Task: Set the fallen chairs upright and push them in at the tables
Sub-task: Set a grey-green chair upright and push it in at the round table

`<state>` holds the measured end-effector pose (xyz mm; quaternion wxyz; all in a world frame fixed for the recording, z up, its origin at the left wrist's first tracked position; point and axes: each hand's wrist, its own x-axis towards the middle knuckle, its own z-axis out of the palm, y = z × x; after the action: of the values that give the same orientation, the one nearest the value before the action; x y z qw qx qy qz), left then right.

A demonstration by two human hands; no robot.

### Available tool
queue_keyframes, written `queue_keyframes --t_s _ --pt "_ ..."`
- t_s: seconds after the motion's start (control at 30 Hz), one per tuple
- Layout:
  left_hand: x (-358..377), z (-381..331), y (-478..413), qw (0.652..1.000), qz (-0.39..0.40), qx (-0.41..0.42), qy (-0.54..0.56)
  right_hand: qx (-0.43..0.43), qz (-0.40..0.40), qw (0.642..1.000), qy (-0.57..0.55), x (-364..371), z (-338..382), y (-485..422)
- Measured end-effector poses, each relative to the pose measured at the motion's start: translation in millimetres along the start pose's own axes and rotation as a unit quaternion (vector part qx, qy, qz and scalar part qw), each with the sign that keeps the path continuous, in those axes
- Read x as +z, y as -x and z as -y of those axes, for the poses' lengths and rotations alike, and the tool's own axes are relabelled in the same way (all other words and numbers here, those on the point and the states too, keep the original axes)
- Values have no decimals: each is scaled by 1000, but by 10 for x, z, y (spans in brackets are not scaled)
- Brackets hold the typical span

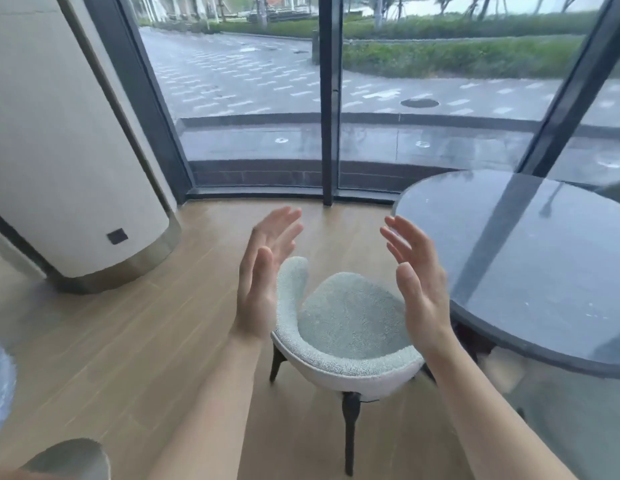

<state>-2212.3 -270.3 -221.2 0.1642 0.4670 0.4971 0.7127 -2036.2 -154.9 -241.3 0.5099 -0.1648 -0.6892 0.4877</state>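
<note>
Left hand: our left hand (pixel 263 271) is held with fingers straight and palm turned inward, gripping nothing. It hovers over the left end of the chair's backrest and looks clear of it.
Right hand: our right hand (pixel 416 275) mirrors it, with fingers spread and relaxed and the palm facing the left one. It holds nothing and hangs over the chair's right side.
Chair: the pale, nubby-upholstered tub chair (pixel 350 320) stands upright on its dark legs (pixel 350 431) between our forearms. Its curved back is toward us and its right side is just beside the table's rim.
Table: the round table (pixel 530 271) has a dark glossy top and sits to the right of the chair. The seat does not appear to be tucked under it.
Floor: wood planks (pixel 128 341) run under the chair and on to the window wall (pixel 253 98).
Step in hand: we judge this chair to be righted, with the pushing-in yet to be done.
Next move: it calls for both palms on the backrest, turning the seat's open front toward the table, then a level shove so the legs slide and do not catch.
Lower left: a grey rounded shape (pixel 69 455) shows at the frame's edge. We cannot tell whether it is another chair.
</note>
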Motion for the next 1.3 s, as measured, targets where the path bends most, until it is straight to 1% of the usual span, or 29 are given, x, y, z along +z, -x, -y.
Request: queue_keyframes --t_s 0.13,0.33,0.53,0.6,0.73,0.83,0.87,0.9,0.93,0.97,1.0,1.03,1.07,1.1,1.13,1.17,1.2,1.23,1.3 --pt "-309 352 -425 998 54 10 5 10 -71 997 9 232 -285 -197" --pt "-588 972 -989 995 103 -17 5 38 -131 990 22 636 -800 -591" --pt "-619 1393 -1453 985 161 -54 34 78 -188 977 63 741 -1045 -711" --pt "-596 1535 -1549 980 182 -61 51 76 -210 972 77 732 -1090 -725" --pt "-581 1941 -1736 961 257 -66 70 85 -268 952 121 813 -1275 -714" --pt "-618 2348 -1756 935 337 -69 85 117 -310 930 159 937 -1545 -541" --pt "-645 2514 -1739 919 382 -72 68 144 -314 922 172 996 -1672 -448" --pt "-683 2692 -1700 895 439 -73 31 189 -307 913 190 1053 -1809 -326" --pt "-728 2884 -1638 857 509 -72 -27 253 -282 901 210 1106 -1966 -167" --pt "-793 3086 -1544 802 584 -72 -100 332 -229 884 235 1155 -2122 33" --pt "-885 3295 -1432 729 657 -70 -179 416 -150 858 262 1212 -2268 255" --pt "-1001 3486 -1306 646 717 -66 -254 490 -57 818 295 1276 -2399 491" --pt "-1141 3662 -1174 565 758 -57 -321 538 36 771 338 1361 -2521 723" --pt "-1268 3812 -1054 499 779 -36 -377 548 122 726 397 1434 -2627 921" --pt "-1380 3951 -942 457 785 -4 -418 532 193 688 455 1501 -2736 1075" --pt "-1457 4065 -850 440 779 36 -445 509 242 655 504 1543 -2847 1162" --pt "-1486 4147 -782 442 766 73 -460 487 271 631 540 1554 -2934 1186" --pt "-1480 4204 -737 450 754 101 -467 467 291 616 564 1545 -3001 1169" --pt "-1427 4250 -705 452 750 124 -467 441 311 606 585 1513 -3076 1118"
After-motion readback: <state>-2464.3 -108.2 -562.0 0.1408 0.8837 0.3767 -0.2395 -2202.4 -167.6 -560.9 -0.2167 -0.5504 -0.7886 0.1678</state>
